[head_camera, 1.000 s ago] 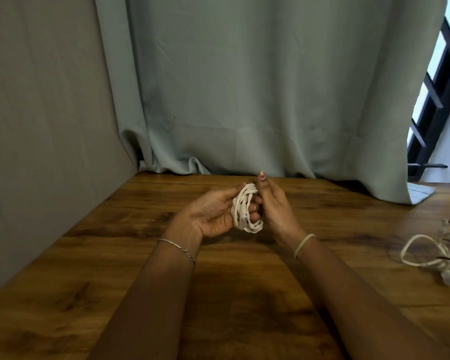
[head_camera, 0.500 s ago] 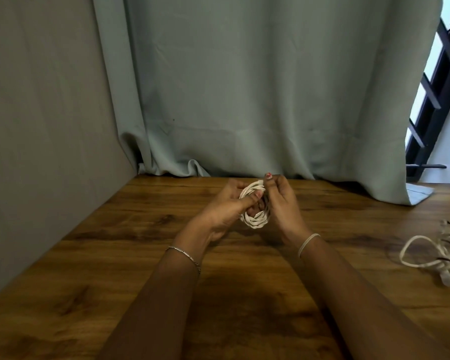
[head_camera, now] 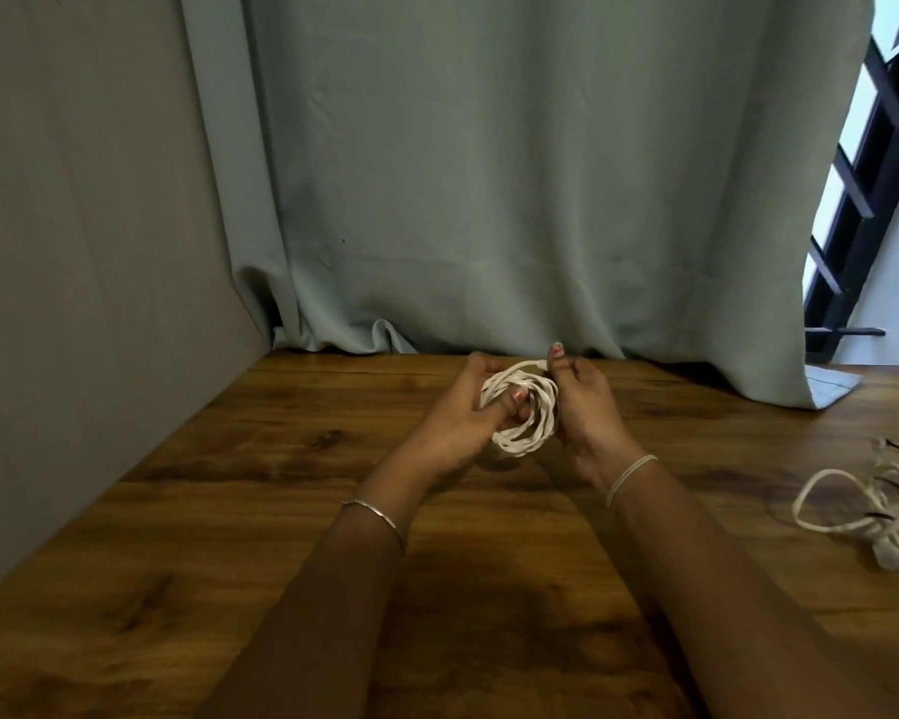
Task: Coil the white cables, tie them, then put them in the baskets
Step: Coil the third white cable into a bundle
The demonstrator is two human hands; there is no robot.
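Head view, centre of frame. I see the coiled white cable (head_camera: 528,430) held above the wooden table (head_camera: 281,511), between both hands, just below the curtain hem.

Left hand (head_camera: 458,412): fingers curled round the left side of the coil, thumb pressed onto the loops from the front. It grips the coil.

Right hand (head_camera: 585,407): fingers curled against the coil's right side, and one fingertip sits at the cable's free end at the top of the coil. I cannot tell whether that end is tucked under a loop.

A thin bracelet (head_camera: 375,513) is on the left wrist and a pale band (head_camera: 629,472) on the right wrist.

Right edge of frame: a second white cable (head_camera: 873,505) lies loose and tangled on the table, well apart from the hands.

Grey-green curtain (head_camera: 489,173) fills the top centre. I see no baskets in this view.
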